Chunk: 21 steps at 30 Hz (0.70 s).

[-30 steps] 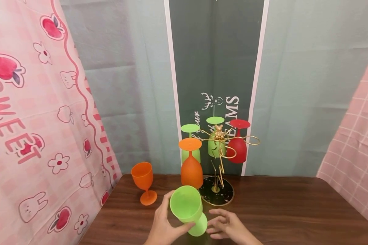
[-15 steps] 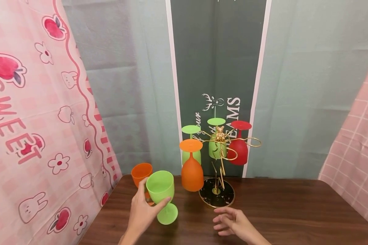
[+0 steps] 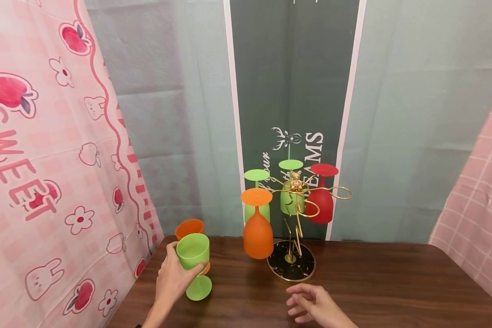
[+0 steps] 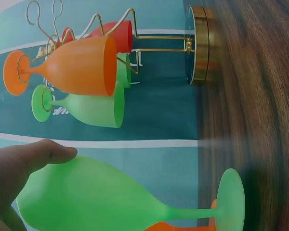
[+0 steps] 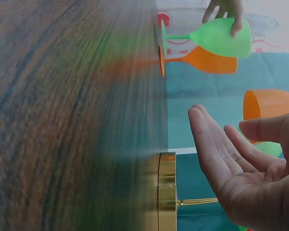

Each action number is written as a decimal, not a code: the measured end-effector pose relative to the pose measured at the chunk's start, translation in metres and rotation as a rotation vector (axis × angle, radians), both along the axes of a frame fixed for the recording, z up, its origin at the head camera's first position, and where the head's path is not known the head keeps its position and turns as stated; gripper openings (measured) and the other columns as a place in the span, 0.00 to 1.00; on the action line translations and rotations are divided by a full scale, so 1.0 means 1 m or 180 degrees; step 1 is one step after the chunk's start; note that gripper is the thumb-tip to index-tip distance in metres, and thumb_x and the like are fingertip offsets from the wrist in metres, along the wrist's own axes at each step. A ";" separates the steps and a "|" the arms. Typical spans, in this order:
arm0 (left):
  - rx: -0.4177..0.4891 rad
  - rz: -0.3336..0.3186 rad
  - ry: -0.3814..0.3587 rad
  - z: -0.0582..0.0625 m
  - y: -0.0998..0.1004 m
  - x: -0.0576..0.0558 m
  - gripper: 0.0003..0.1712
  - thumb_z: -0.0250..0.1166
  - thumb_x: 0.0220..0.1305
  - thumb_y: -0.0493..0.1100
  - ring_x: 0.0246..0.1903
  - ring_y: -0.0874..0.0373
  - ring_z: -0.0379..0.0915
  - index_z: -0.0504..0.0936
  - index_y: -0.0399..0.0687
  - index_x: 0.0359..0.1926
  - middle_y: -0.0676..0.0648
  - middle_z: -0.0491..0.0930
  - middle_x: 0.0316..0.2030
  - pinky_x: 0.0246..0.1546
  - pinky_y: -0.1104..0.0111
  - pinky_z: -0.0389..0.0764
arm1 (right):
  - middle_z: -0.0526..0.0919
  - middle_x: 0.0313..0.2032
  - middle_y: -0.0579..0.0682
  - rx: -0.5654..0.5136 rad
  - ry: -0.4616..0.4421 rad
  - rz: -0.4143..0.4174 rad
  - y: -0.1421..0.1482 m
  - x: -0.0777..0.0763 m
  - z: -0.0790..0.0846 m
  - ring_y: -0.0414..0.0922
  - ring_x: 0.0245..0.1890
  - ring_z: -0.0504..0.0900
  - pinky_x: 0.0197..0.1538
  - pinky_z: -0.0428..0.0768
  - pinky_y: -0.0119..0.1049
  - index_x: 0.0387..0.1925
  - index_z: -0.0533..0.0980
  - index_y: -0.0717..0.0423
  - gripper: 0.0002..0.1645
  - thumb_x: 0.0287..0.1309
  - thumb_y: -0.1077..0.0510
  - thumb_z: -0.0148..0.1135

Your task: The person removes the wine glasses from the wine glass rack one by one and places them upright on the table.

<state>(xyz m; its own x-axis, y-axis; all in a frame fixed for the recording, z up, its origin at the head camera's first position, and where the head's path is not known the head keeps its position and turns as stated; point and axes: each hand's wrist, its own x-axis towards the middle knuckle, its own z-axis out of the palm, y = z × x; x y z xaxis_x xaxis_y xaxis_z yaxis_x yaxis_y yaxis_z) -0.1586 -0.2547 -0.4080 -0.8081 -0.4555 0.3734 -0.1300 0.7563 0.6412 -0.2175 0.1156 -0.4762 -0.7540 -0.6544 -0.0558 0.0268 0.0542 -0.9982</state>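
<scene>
Green goblet (image 3: 190,262), left hand (image 3: 173,276) gripping bowl.
Stem upright, just before standing orange goblet (image 5: 213,62) (right hand (image 3: 314,304) farther off, fingers loose, holding nothing).

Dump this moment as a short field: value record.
left hand: grips green goblet by the bowl
green goblet: upright; table contact unclear
right hand: holds nothing, near rack base
rack: gold wire, black base
hung upside down: two green goblets, one orange goblet, one red goblet
standing: second orange goblet, behind green one in head view
table: dark wood
</scene>
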 end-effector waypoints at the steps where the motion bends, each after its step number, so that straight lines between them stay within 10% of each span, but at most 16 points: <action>1: -0.0001 0.0008 -0.0020 -0.001 -0.001 -0.001 0.56 0.82 0.43 0.59 0.42 0.37 0.82 0.61 0.41 0.65 0.32 0.82 0.49 0.37 0.42 0.80 | 0.87 0.41 0.54 0.0020 0.0005 -0.0009 0.000 0.000 0.000 0.51 0.41 0.90 0.44 0.89 0.47 0.60 0.68 0.80 0.28 0.74 0.58 0.57; 21: 0.0037 0.0106 -0.0396 0.004 -0.040 0.001 0.58 0.78 0.50 0.56 0.47 0.27 0.77 0.54 0.35 0.70 0.24 0.76 0.54 0.44 0.36 0.77 | 0.87 0.39 0.55 0.0161 0.0214 -0.0025 0.004 0.000 0.001 0.57 0.41 0.90 0.41 0.89 0.45 0.57 0.70 0.79 0.25 0.74 0.58 0.57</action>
